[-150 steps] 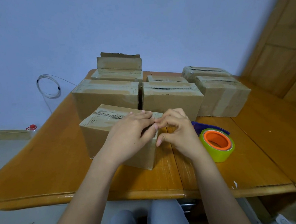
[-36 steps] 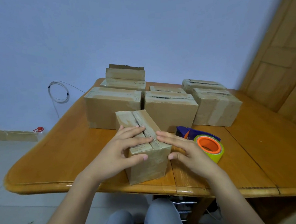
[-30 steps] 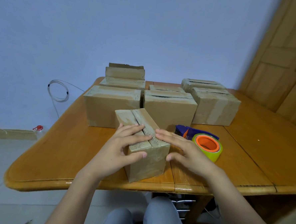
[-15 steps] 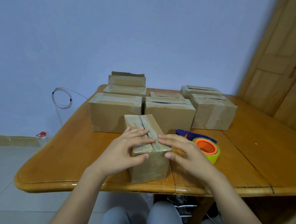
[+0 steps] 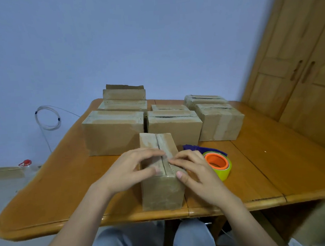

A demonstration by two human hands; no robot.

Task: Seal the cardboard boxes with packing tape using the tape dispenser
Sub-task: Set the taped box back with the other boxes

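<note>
Blue wall [image 5: 133, 39] bg; wood table [image 5: 66, 178], wood cupboard doors [image 5: 297, 67] R, pale floor [image 5: 4, 191] L, cable coil [image 5: 48, 117] on wall.

A wooden table [image 5: 274, 165] with a rounded near-left corner fills the middle of the scene, and a plain blue wall [image 5: 133, 39] rises behind it. On the far right stand wooden doors [image 5: 297, 76] with long handles. A coil of clear tube [image 5: 47, 118] hangs on the wall at the left, and below it a red-capped bottle [image 5: 25, 163] stands on the pale floor [image 5: 6, 193].
</note>
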